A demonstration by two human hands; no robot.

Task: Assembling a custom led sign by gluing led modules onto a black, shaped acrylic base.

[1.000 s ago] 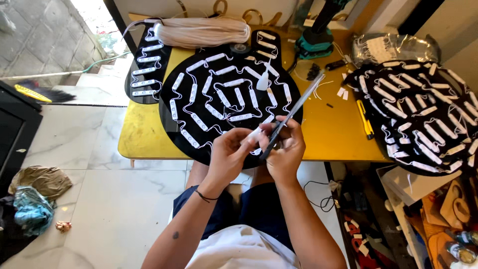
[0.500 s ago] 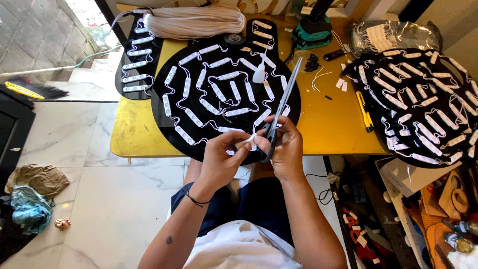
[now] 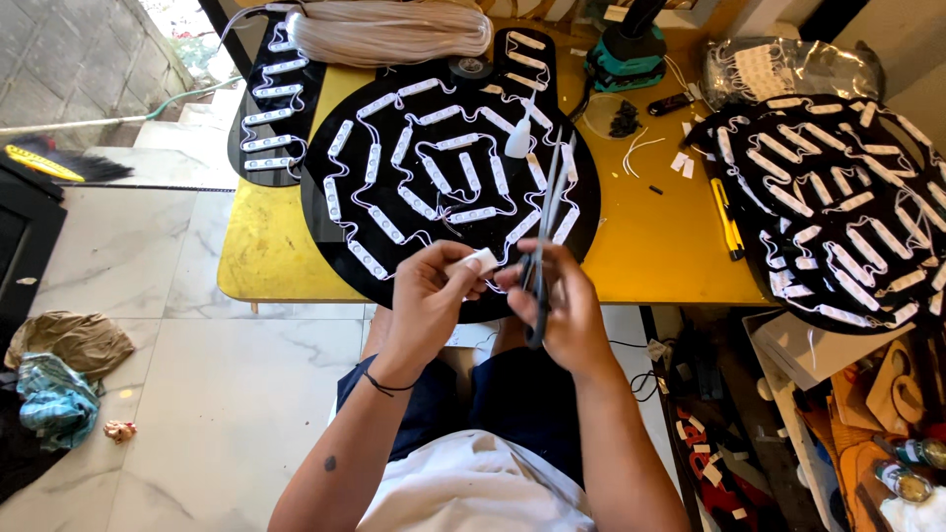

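Nearest the body, the left hand pinches a small white module between thumb and fingertips, held just off the near rim of the black disc. Beside it the right hand grips scissors, fingers curled through the handles, blades nearly closed and pointing away over the disc. Beyond the hands, the disc looks mostly filled with wired modules in rings; judging by that, little is left. Past the disc lies a cord coil
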